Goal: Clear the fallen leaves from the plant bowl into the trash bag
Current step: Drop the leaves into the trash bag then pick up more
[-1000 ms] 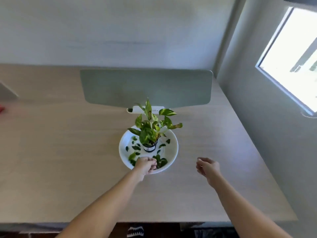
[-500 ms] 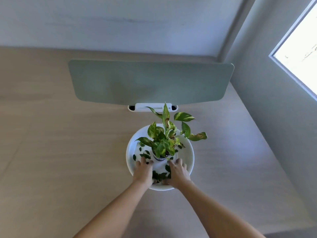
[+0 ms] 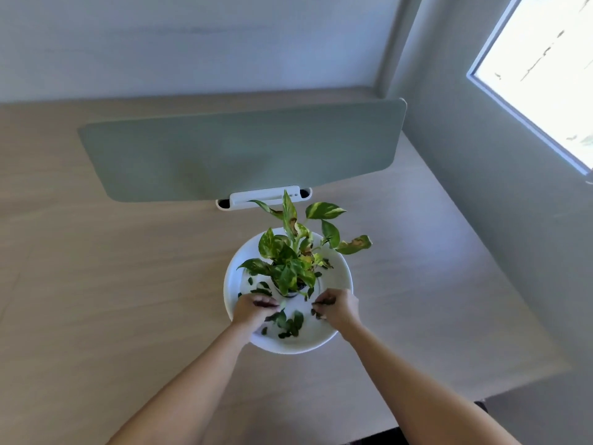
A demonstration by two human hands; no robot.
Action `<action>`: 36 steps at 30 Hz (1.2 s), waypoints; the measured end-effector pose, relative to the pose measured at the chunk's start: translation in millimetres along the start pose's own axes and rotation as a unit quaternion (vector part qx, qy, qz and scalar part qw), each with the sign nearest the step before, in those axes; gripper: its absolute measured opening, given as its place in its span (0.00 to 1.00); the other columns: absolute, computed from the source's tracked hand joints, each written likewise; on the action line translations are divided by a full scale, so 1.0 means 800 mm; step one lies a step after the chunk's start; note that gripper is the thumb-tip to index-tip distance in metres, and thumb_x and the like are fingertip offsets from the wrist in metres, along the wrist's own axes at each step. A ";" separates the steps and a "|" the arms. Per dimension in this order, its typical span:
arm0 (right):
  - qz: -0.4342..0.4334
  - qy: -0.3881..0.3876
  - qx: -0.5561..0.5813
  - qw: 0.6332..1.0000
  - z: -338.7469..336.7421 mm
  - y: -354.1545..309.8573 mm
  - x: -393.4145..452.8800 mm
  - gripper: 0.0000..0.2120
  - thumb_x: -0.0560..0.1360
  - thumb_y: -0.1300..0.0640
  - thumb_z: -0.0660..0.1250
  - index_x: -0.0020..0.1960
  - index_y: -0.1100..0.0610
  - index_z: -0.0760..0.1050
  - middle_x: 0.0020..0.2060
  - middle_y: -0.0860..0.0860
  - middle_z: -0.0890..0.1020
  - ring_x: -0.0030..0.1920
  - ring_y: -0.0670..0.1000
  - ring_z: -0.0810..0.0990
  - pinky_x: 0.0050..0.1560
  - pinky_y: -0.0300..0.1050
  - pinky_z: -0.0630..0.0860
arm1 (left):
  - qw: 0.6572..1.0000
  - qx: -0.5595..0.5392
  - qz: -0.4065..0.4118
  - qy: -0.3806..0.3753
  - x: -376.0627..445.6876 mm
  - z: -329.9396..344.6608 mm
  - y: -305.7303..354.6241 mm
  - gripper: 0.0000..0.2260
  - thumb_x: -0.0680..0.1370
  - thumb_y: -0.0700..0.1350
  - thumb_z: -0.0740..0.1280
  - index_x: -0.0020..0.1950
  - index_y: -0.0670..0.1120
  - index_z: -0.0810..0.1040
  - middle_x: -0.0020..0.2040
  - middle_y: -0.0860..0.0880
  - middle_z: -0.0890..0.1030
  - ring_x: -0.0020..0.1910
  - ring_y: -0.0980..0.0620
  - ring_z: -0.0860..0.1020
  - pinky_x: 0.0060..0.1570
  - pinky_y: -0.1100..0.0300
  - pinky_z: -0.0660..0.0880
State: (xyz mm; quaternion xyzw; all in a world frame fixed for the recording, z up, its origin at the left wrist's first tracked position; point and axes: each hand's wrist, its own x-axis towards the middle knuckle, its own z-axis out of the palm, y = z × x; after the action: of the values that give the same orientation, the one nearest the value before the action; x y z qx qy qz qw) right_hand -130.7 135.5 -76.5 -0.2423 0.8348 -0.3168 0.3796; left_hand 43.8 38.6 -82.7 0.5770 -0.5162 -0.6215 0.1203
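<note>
A white plant bowl sits on the wooden table, with a small potted green plant in its middle. Several dark fallen leaves lie on the bowl's floor, mostly at the near side and left of the pot. My left hand is inside the bowl at the near left, fingers curled around a few leaves. At the near right of the bowl, my right hand pinches leaves as well. No trash bag is in view.
A grey-green divider panel stands across the wooden table just behind the bowl, held in a white clamp. A wall and a bright window are on the right. The table's right edge runs close to the bowl.
My right hand came from the bare table into the bowl. Both hands have closed on leaves and drawn slightly apart. The camera moved nearer and tilted.
</note>
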 end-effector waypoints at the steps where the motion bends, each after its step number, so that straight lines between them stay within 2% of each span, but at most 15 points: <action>1: 0.030 0.013 0.053 0.998 -0.009 0.000 -0.001 0.03 0.67 0.63 0.74 0.37 0.57 0.82 0.37 0.53 0.85 0.35 0.51 0.82 0.35 0.35 0.79 | 0.996 -0.073 -0.043 -0.016 -0.002 0.002 0.005 0.08 0.69 0.31 0.73 0.35 0.42 0.81 0.34 0.48 0.83 0.41 0.50 0.81 0.37 0.65 0.80; 3: 0.066 0.017 0.150 0.986 -0.031 0.003 -0.005 0.04 0.65 0.64 0.76 0.36 0.58 0.82 0.37 0.55 0.85 0.34 0.51 0.83 0.34 0.36 0.79 | 0.980 -0.165 -0.099 -0.046 -0.010 0.008 0.016 0.07 0.71 0.29 0.71 0.38 0.40 0.81 0.36 0.46 0.84 0.44 0.48 0.81 0.38 0.60 0.81; 5: 0.077 -0.005 0.257 0.963 -0.055 0.007 -0.012 0.05 0.66 0.69 0.74 0.37 0.63 0.79 0.37 0.58 0.84 0.34 0.53 0.83 0.36 0.39 0.81 | 0.969 -0.204 -0.120 -0.067 -0.017 0.022 0.027 0.06 0.73 0.29 0.69 0.40 0.39 0.80 0.36 0.46 0.84 0.45 0.49 0.80 0.31 0.62 0.81; 9: 0.058 0.007 0.376 0.925 -0.108 0.029 -0.034 0.06 0.69 0.74 0.69 0.38 0.66 0.74 0.38 0.62 0.81 0.35 0.57 0.81 0.34 0.40 0.82 | 0.952 -0.250 -0.127 -0.126 -0.043 0.075 0.042 0.08 0.76 0.30 0.64 0.41 0.40 0.77 0.29 0.48 0.84 0.32 0.53 0.83 0.28 0.65 0.80; 14: 0.051 0.040 0.430 0.901 -0.201 0.104 -0.084 0.07 0.71 0.75 0.67 0.38 0.65 0.74 0.37 0.60 0.80 0.36 0.56 0.80 0.32 0.38 0.81 | 0.933 -0.278 -0.113 -0.198 -0.089 0.184 0.054 0.09 0.77 0.29 0.62 0.40 0.38 0.77 0.31 0.44 0.84 0.28 0.54 0.84 0.29 0.64 0.81; 18: 0.060 0.078 0.465 0.880 -0.283 0.202 -0.134 0.06 0.71 0.74 0.67 0.41 0.66 0.74 0.39 0.60 0.80 0.39 0.56 0.80 0.33 0.39 0.81 | 0.930 -0.243 -0.104 -0.257 -0.152 0.306 0.042 0.20 0.77 0.28 0.62 0.29 0.39 0.83 0.29 0.44 0.84 0.28 0.53 0.84 0.28 0.63 0.80; 20: 0.071 0.110 0.480 0.867 -0.314 0.250 -0.155 0.06 0.70 0.74 0.68 0.41 0.66 0.74 0.38 0.60 0.80 0.38 0.55 0.81 0.33 0.39 0.81 | 0.926 -0.220 -0.102 -0.289 -0.182 0.360 0.033 0.21 0.76 0.27 0.61 0.26 0.40 0.83 0.29 0.44 0.84 0.29 0.52 0.84 0.29 0.63 0.81; 25: 0.119 0.160 0.487 0.850 -0.351 0.358 -0.202 0.07 0.69 0.74 0.69 0.38 0.64 0.75 0.36 0.59 0.80 0.34 0.52 0.81 0.32 0.38 0.79 | 0.919 -0.154 -0.139 -0.334 -0.247 0.474 -0.009 0.13 0.76 0.27 0.61 0.35 0.36 0.79 0.29 0.43 0.84 0.28 0.51 0.84 0.29 0.63 0.81; 29: 0.183 0.182 0.479 0.839 -0.338 0.431 -0.217 0.08 0.69 0.73 0.70 0.37 0.62 0.76 0.37 0.59 0.80 0.37 0.53 0.81 0.33 0.37 0.80 | 0.918 -0.099 -0.199 -0.328 -0.253 0.526 -0.070 0.10 0.75 0.28 0.64 0.38 0.38 0.78 0.30 0.44 0.85 0.29 0.52 0.84 0.34 0.64 0.82; 34: 0.266 0.214 0.483 0.806 -0.294 0.509 -0.195 0.08 0.69 0.72 0.71 0.36 0.63 0.76 0.36 0.58 0.80 0.38 0.52 0.81 0.33 0.36 0.81 | 0.932 -0.030 -0.265 -0.244 -0.210 0.564 -0.153 0.08 0.76 0.29 0.64 0.40 0.39 0.77 0.27 0.46 0.83 0.34 0.51 0.81 0.28 0.66 0.79; 36: 0.292 0.221 0.489 0.792 -0.272 0.538 -0.172 0.08 0.69 0.72 0.71 0.36 0.62 0.76 0.37 0.58 0.81 0.38 0.52 0.81 0.33 0.37 0.81 | 0.934 -0.018 -0.280 -0.220 -0.185 0.579 -0.185 0.09 0.76 0.29 0.64 0.39 0.39 0.76 0.29 0.46 0.83 0.37 0.50 0.79 0.27 0.66 0.78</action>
State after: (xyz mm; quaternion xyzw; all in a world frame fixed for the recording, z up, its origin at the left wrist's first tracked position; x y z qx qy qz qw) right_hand -290.9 592.8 -206.2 0.3071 0.6610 -0.6015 0.3271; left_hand -234.6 447.1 -202.5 0.5451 -0.3358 -0.7502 -0.1651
